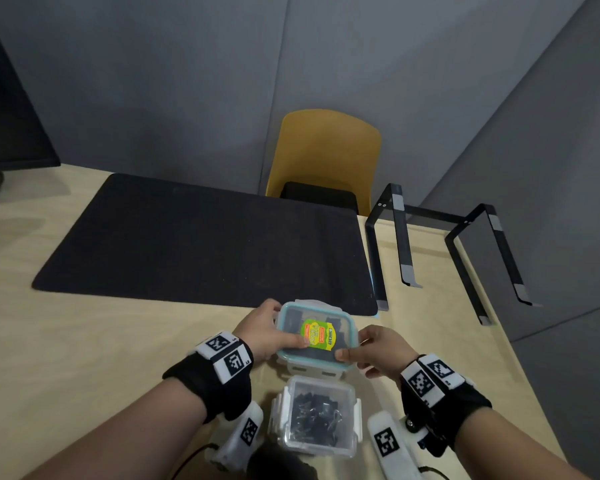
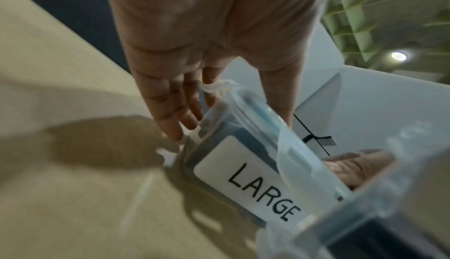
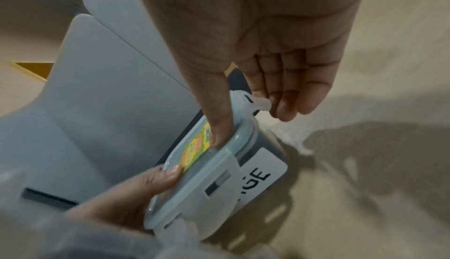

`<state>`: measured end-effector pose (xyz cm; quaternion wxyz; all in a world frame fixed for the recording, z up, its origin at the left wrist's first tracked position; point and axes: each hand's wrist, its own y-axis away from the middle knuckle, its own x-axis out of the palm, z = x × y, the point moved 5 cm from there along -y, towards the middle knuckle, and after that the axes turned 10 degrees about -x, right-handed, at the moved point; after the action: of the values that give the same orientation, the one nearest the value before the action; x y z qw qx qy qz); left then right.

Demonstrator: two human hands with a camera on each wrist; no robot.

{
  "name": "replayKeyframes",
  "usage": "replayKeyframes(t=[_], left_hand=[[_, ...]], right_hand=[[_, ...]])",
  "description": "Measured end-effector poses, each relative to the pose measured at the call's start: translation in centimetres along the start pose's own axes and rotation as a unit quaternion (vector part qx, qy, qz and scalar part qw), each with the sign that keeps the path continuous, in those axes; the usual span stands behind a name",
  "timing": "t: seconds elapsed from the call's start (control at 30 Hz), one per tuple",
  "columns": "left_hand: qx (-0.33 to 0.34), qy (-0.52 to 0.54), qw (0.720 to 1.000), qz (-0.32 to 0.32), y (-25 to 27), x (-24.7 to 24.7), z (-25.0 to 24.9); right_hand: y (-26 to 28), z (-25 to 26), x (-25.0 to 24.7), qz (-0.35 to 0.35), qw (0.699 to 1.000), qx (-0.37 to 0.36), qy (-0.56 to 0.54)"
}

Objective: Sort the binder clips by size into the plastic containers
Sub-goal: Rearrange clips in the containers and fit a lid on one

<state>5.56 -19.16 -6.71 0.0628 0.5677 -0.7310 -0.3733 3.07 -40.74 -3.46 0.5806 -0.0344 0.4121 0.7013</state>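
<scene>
A clear container labelled LARGE (image 2: 263, 186) stands on the table, and its blue-rimmed lid (image 1: 315, 336) with a green sticker lies on top. My left hand (image 1: 271, 329) holds the container from the left, thumb on the lid and fingers (image 2: 175, 113) down its side wall. The thumb (image 3: 219, 128) of my right hand (image 1: 368, 344) presses the lid's near right edge. Its fingers (image 3: 289, 97) stay straight beside a side flap (image 3: 258, 103), just off the wall. Nearer me, a second clear container (image 1: 317, 422) stands uncovered, with several small black binder clips inside.
A black mat (image 1: 205, 244) covers the table beyond the containers. A black metal stand (image 1: 447, 244) sits at the right rear, a yellow chair (image 1: 326, 157) behind the table, a dark monitor (image 1: 7, 116) at far left. The table's right edge runs close by.
</scene>
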Motion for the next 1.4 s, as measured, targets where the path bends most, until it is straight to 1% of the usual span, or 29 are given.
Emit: replayKeyframes(t=[0.07,0.13,0.2,0.27,0.3,0.33,0.4,0.47,0.53,0.63,0.77,0.83,0.9,0.93,1.2,1.27,1.33,1.4], left_hand=[[0.032,-0.043,0.998,-0.017,0.3,0.0,-1.0],[0.047,-0.088,0.995,-0.022,0.6,0.2,-2.0],[0.046,-0.116,0.992,-0.022,0.5,0.2,-2.6],[0.024,-0.116,0.993,-0.018,0.2,0.1,-2.6],[0.012,-0.111,0.994,-0.016,0.1,0.0,-2.6],[0.002,-0.106,0.994,-0.014,0.0,-0.1,-2.5],[-0.01,-0.101,0.995,-0.018,-0.3,-0.2,-2.2],[-0.021,-0.087,0.996,-0.018,-0.3,-0.2,-1.9],[-0.036,-0.061,0.997,-0.016,-0.4,-0.2,-1.5],[-0.045,-0.036,0.998,-0.002,-0.4,-0.4,-0.7],[-0.015,-0.041,0.999,0.029,-0.4,-0.7,-0.1],[-0.015,0.025,0.998,0.064,-0.6,-0.9,0.3],[-0.032,0.11,0.988,0.105,-0.8,-1.1,0.6],[-0.041,0.129,0.984,0.116,-1.1,-1.3,0.8],[-0.038,0.176,0.961,0.208,-2.4,-1.6,1.5],[-0.032,0.198,0.959,0.2,-2.3,-1.7,1.6],[-0.026,0.194,0.968,0.156,-2.3,-2.1,1.8],[-0.04,0.174,0.977,0.118,-2.5,-2.2,2.6]], right_hand=[[0.3,0.3,-0.1,-0.03,0.998,-0.02,0.055],[0.8,1.2,-0.4,-0.075,0.984,-0.073,0.145],[1.5,3.0,-0.2,-0.098,0.952,-0.184,0.225],[2.1,4.7,0.7,-0.085,0.903,-0.293,0.303],[2.1,5.2,1.3,-0.068,0.883,-0.323,0.333],[2.0,5.6,1.8,-0.045,0.871,-0.339,0.353],[1.5,6.0,3.0,0.006,0.856,-0.348,0.383],[0.7,6.2,3.9,0.036,0.841,-0.347,0.413],[0.0,6.5,4.7,0.048,0.827,-0.346,0.44],[-0.7,6.9,5.7,0.041,0.811,-0.35,0.467],[-0.8,6.8,6.0,0.014,0.807,-0.361,0.466],[-0.8,6.7,6.2,0.008,0.805,-0.364,0.468],[-0.9,6.7,6.2,0.006,0.803,-0.365,0.471],[-1.0,6.7,6.3,0.007,0.802,-0.365,0.473],[-1.1,6.7,6.4,0.016,0.803,-0.355,0.478],[-1.1,6.7,6.4,0.017,0.804,-0.35,0.48],[-1.1,6.8,6.5,0.018,0.807,-0.348,0.477],[-1.1,6.8,6.5,0.014,0.804,-0.353,0.477]])
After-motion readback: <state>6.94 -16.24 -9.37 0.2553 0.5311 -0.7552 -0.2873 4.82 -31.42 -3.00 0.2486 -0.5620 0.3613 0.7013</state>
